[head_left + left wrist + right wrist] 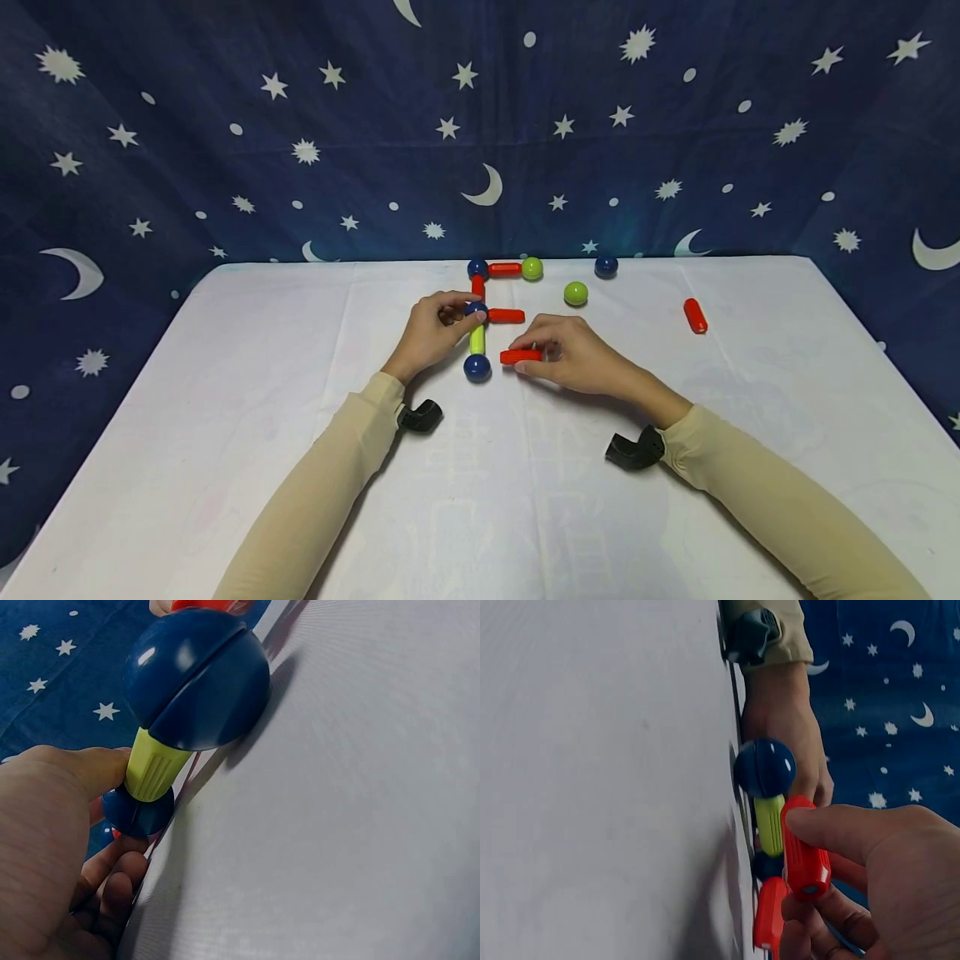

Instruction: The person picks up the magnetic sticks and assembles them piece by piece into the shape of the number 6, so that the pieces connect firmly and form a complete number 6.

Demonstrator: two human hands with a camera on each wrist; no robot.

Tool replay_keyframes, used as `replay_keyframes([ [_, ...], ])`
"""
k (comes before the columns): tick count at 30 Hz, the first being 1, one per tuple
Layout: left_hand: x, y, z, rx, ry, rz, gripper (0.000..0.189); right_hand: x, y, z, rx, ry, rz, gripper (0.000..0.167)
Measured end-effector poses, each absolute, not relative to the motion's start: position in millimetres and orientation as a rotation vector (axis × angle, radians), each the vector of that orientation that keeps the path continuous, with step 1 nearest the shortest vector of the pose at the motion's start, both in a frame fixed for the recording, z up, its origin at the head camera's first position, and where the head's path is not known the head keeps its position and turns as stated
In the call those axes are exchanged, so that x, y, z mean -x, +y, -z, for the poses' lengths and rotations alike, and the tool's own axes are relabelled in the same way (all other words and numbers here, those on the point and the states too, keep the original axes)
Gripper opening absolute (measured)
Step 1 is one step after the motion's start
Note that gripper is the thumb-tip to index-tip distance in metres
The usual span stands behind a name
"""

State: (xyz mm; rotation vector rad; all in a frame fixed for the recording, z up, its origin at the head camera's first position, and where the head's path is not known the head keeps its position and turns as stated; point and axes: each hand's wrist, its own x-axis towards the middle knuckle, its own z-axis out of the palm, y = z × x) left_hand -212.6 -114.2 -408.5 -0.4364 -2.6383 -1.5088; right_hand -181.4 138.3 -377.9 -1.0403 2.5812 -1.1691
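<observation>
A joined shape of balls and rods lies at the table's middle. My left hand [427,333] grips its middle blue ball [476,308] between thumb and fingers. From that ball a lime-green rod [477,340] runs toward me to a near blue ball [477,368], and a red rod [507,316] sticks out to the right. Another red rod [477,287] leads back to the far blue ball [477,267]. My right hand [576,357] pinches a loose red rod [805,859] by its sides, its free end pointing left, just right of the near blue ball.
At the back, a red rod [505,269] links the far blue ball to a lime-green ball [532,268]. Loose on the white table [225,417] are a lime-green ball [576,293], a blue ball [606,267] and a red rod [695,316]. A starry blue cloth [360,167] hangs behind.
</observation>
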Motion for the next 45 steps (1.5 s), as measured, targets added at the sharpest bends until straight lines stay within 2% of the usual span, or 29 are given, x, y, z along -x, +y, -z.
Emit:
replay_keyframes([
  [24, 213.0, -114.6, 408.9, 0.433, -2.637, 1.509, 0.03, 178.9, 125.3, 383.1, 1.023, 2.569, 1.087, 0.026],
  [34, 212.8, -114.7, 408.9, 0.416, -2.651, 1.517, 0.03, 181.5, 129.0, 382.4, 1.003, 2.556, 1.097, 0.032],
  [45, 213.2, -114.1, 408.6, 0.424, -2.643, 1.522, 0.03, 188.2, 137.2, 380.3, 1.018, 2.592, 1.15, 0.027],
])
